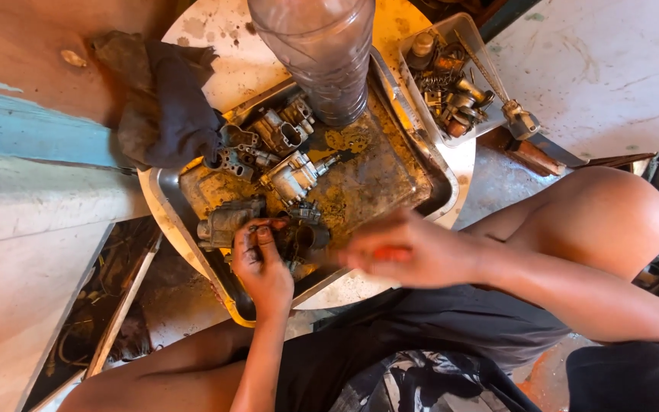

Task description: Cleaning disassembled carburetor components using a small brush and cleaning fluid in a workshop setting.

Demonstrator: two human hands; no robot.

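Left hand [262, 263] fingers grip a dark carburetor part [303, 238] at tray's [429, 172] 7 o'clock – blurred right hand [409, 252] clenches an orange-handled tool [390, 255] – part probably heavy, stiff, oily-slippery, best held by its body.

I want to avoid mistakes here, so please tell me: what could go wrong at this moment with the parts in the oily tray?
1. The left hand pinches a dark part at the near rim of the metal tray; with oily fingers it may slip off the edge.
2. The right hand, blurred, holds an orange-handled tool close to the left fingers; it could jab them.
3. The tall plastic bottle stands on the tray; a bump might tip it.
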